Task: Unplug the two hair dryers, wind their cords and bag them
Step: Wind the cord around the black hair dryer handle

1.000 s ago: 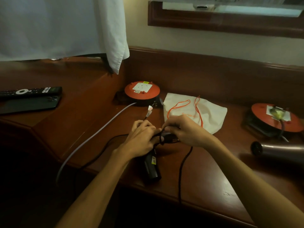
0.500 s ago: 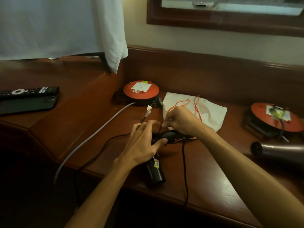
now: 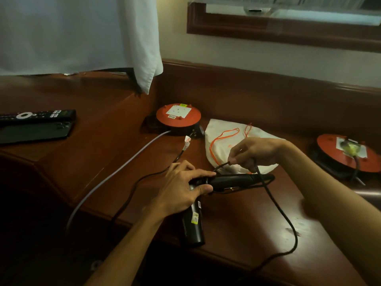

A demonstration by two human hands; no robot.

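Observation:
A black hair dryer [image 3: 231,180] lies on the wooden desk [image 3: 237,219], handle to the right, barrel toward the front edge. My left hand [image 3: 181,186] grips it at the joint of handle and barrel. My right hand [image 3: 255,151] pinches its black cord [image 3: 276,205] just above the handle; the cord loops over the handle and runs off the front edge. A white drawstring bag [image 3: 222,141] with orange cords lies flat behind the dryer. A second hair dryer [image 3: 369,193] shows partly at the right edge, its cord plugged into the right orange reel [image 3: 350,151].
An orange extension reel [image 3: 178,117] stands behind the dryer with a grey cable [image 3: 115,174] trailing off the desk front. A TV remote [image 3: 37,115] and a dark phone [image 3: 35,132] lie at left. White cloth [image 3: 82,32] hangs at the back.
My right hand has lifted the cord up and to the right, away from the handle. The left hand has slid along the dryer and now clamps it. The cord loop on the desk has widened.

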